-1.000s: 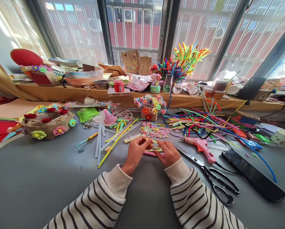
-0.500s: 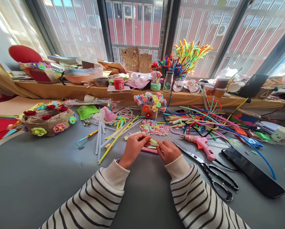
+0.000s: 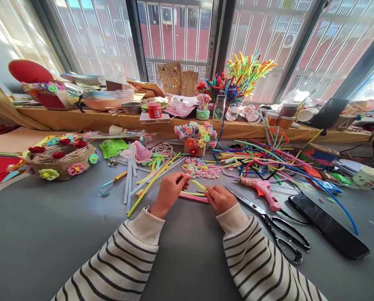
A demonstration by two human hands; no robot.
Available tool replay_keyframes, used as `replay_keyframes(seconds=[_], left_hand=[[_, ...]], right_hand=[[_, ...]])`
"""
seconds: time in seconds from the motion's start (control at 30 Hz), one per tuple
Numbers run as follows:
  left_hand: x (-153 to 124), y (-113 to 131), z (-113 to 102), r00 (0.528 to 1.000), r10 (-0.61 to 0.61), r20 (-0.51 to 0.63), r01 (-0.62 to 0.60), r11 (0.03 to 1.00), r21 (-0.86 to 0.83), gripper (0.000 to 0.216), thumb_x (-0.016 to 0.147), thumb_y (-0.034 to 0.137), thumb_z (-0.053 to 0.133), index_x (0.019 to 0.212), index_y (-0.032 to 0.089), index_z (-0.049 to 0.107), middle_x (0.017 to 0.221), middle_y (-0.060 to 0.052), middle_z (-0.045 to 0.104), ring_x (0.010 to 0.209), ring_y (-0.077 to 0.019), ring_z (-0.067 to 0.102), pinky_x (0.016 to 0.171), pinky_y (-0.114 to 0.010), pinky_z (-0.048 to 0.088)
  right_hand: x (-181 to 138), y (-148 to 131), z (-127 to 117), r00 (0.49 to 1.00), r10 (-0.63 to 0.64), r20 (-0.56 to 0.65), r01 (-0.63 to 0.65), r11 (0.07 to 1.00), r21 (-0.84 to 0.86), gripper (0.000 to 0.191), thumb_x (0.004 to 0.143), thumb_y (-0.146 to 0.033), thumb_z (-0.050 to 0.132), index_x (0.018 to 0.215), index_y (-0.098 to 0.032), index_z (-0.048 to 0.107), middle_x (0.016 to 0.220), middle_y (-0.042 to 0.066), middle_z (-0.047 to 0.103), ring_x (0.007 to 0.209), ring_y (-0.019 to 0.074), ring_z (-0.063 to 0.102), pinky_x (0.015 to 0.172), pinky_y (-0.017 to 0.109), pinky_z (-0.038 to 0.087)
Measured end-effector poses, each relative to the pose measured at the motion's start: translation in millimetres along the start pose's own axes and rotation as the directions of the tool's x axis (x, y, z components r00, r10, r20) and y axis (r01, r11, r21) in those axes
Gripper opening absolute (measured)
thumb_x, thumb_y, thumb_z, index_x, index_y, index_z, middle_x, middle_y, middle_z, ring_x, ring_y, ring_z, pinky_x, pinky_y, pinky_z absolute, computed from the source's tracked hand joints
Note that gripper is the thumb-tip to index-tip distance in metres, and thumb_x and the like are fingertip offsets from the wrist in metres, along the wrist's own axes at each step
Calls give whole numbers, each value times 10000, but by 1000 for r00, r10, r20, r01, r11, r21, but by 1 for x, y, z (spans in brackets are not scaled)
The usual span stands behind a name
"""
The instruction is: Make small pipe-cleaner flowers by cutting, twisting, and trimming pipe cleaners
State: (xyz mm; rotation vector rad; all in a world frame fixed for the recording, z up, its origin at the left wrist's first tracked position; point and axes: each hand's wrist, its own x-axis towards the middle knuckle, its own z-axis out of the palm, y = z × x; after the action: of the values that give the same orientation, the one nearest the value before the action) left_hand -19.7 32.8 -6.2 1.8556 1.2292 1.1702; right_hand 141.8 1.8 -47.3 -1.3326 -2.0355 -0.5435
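Observation:
My right hand (image 3: 220, 198) is closed in a pinch on a short yellow pipe cleaner (image 3: 199, 185) that sticks up and to the left from its fingers. My left hand (image 3: 170, 190) is curled, with its fingertips pinched together just left of the yellow piece; I cannot tell whether they touch it. Beneath both hands lie a pink pipe cleaner (image 3: 193, 198) and another yellow one on the grey table (image 3: 49, 234). Striped sleeves cover both forearms.
Black-handled scissors (image 3: 274, 228), a pink glue gun (image 3: 262, 190) and a black phone (image 3: 327, 228) lie to the right. A tangle of coloured pipe cleaners (image 3: 262, 161) sits behind them. A woven basket with flowers (image 3: 61, 161) stands at the left, loose sticks (image 3: 128, 182) nearby.
Both hands have drawn slightly apart. The yellow piece, earlier curved between the two hands, now stands out from the right hand's pinch.

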Motion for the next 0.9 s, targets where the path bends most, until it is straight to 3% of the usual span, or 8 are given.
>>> replay_keyframes(seconds=[0.13,0.27,0.4,0.63,0.9], left_hand=[[1,1,-3,999,-18,-28,16,998,-57,276,670,409,446,656,150,541,570,-9,550,510,-119,541,511,-213,438],[-1,2,-2,997,4,72,4,994,-105,241,655,369,483,737,153,552,655,-25,573,578,-133,557,552,-224,445],[-3,3,-1,991,4,133,8,996,-91,205,642,343,506,698,153,558,619,-18,570,584,-135,555,577,-229,446],[0,0,0,988,-86,130,105,983,-148,198,637,339,503,652,148,555,541,-2,554,524,-124,544,525,-225,449],[5,3,-7,918,-257,303,326,923,-204,216,587,336,547,576,121,543,493,5,550,454,-94,527,500,-216,431]], right_hand=[[-1,1,0,1000,-7,0,7,1000,-1,266,793,-256,361,829,-147,601,582,26,563,546,114,491,546,204,342],[-1,0,2,1000,-2,15,2,1000,-2,264,790,-255,365,825,-144,601,573,22,560,544,115,491,538,205,339],[-1,-1,3,1000,-10,24,10,1000,0,281,797,-262,347,823,-142,600,574,25,559,559,117,495,543,207,339],[-1,-1,4,1000,-9,19,9,1000,16,266,795,-253,354,828,-148,597,587,28,564,576,119,497,549,216,344],[-1,4,2,997,-73,32,73,997,-18,270,804,-230,347,770,-167,607,556,20,538,543,106,475,522,213,323]])
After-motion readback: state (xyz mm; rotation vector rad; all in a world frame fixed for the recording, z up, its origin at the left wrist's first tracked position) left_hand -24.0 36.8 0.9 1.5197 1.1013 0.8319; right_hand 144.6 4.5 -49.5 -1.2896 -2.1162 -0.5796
